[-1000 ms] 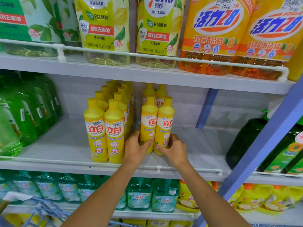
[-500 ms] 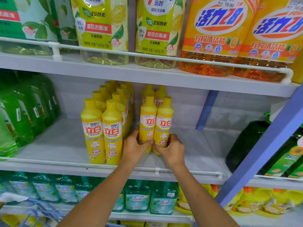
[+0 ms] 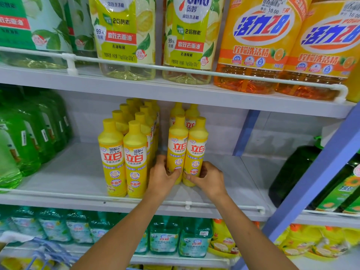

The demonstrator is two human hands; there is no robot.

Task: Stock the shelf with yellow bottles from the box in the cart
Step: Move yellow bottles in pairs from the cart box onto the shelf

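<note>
While gripping low on the front pair (image 3: 179, 147) of yellow bottles: drawn in closer round the bases than a second ago, with both thumbs nearly meeting at the front.
Front pair: upright, side by side and touching, standing on the shelf (image 3: 78, 172) near the middle of its front edge, a little behind the rail (image 3: 58, 194); hardly shifted since half a second ago.
Left hand (image 3: 161, 178): fingers curled round the left bottle, thumb pressed low on its front.
Right hand (image 3: 208, 178): curled the same way round the right bottle.
Meaning for the task: probably set down already and only being squared up; seemingly ready to be let go, then back to the cart for more.
Right group, counted: four, namely the held two and a back pair (image 3: 191, 114) just behind.
Left block (image 3: 134, 152), counted: two files just beside the left hand, about four each; rear ones hard to count.
Free room: bare shelf toward the right edge.
Upper shelf: two big lemon-label bottles (image 3: 124, 36), two big orange bottles (image 3: 259, 45).
Cart (image 3: 48, 254): only a blue piece at the bottom left; box not to be made out.
</note>
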